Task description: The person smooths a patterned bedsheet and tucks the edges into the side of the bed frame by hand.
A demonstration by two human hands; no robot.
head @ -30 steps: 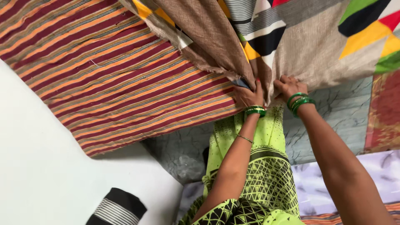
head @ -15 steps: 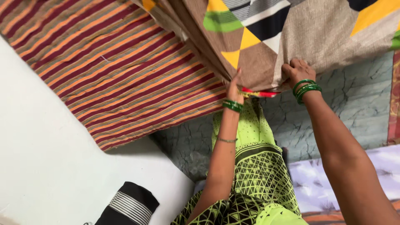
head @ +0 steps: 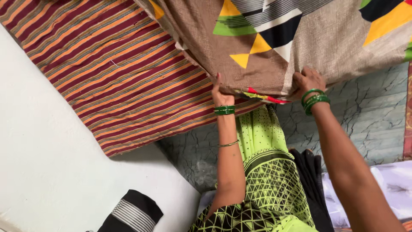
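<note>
My left hand (head: 221, 93) and right hand (head: 308, 80), both wearing green bangles, each gripped the lower edge of the brown patterned cloth (head: 266, 47), fingers closed on its fold. The cloth lay over the striped mattress (head: 107, 73), which rested on the grey marbled sheet (head: 365, 116) beside the white floor (head: 47, 172).

One head-worn camera looks steeply down, close above the work.

A striped mattress (head: 116, 73), apparently, bears the brown patterned cloth (head: 274, 43).
</note>
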